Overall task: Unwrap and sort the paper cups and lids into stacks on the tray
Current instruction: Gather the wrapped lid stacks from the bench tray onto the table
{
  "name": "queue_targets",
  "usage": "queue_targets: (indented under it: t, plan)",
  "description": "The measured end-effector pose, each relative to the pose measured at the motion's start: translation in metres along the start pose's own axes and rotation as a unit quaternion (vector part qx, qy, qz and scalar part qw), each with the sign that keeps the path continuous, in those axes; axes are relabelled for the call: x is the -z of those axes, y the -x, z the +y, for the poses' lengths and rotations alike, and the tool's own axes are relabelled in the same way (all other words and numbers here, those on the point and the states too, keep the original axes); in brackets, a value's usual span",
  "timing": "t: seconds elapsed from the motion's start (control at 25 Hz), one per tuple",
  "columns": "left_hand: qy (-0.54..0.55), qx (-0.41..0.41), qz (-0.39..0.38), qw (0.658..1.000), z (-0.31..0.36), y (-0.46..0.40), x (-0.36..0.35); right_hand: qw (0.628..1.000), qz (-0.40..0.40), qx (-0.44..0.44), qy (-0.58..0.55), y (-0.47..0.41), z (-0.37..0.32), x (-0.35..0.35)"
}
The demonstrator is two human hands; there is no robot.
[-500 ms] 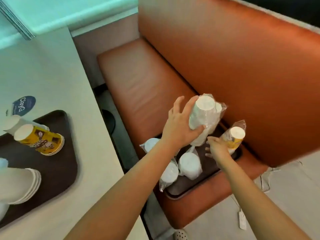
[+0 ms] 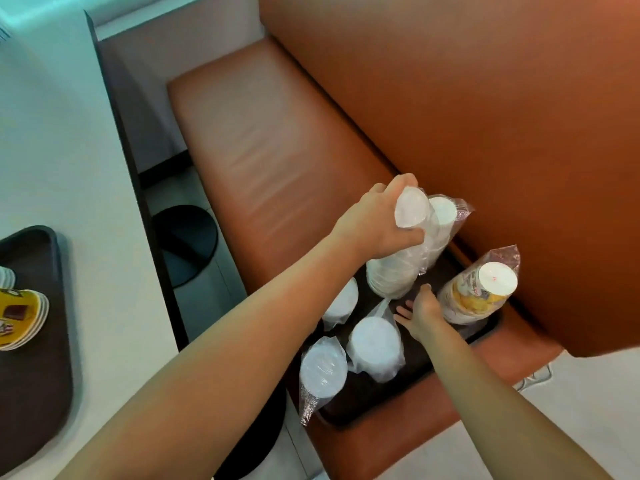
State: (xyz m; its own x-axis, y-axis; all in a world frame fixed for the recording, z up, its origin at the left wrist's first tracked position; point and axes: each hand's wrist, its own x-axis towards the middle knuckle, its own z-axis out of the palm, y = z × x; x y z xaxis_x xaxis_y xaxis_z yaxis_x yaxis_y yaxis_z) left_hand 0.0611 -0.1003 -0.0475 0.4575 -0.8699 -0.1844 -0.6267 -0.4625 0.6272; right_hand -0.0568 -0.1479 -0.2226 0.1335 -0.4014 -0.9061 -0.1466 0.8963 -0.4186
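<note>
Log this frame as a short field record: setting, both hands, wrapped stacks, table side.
setting: orange leather bench seat bearing a dark brown tray
left hand: grips the top of a tall plastic-wrapped stack of white cups
right hand: open, low over the tray beside the wrapped yellow printed cup stack
other wrapped stacks: three white ones at the tray's near end, e.g.
table side: second dark tray on a white table, with unwrapped yellow cups

A wrapped white cup stack (image 2: pixel 398 268) is standing upright, its top sitting inside the left fingers (image 2: pixel 403 183).
</note>
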Motion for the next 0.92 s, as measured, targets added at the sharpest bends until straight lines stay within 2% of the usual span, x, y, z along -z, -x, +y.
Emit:
queue_targets:
  t: [0.2,0.36,0.52,0.72,0.92]
  plan:
    - [0.093,0.024,0.025,0.995,-0.027,0.012,0.008,0.999,-0.020,-0.001,0.037,-0.023,0.001,-0.013]
    - [0.121,0.045,0.038,0.991,-0.055,0.020,0.022,0.996,-0.040,0.033,0.067,-0.030,0.001,-0.022]
    - [0.138,0.078,0.062,0.985,-0.072,0.032,0.037,0.995,-0.063,0.065,0.041,-0.031,0.004,-0.025]
    - [0.176,0.045,0.105,0.978,-0.061,0.079,0.068,0.989,-0.082,0.114,0.036,0.015,0.007,-0.023]
    - [0.193,-0.005,0.196,0.961,-0.034,0.156,0.126,0.963,-0.092,0.247,0.060,0.105,-0.005,-0.045]
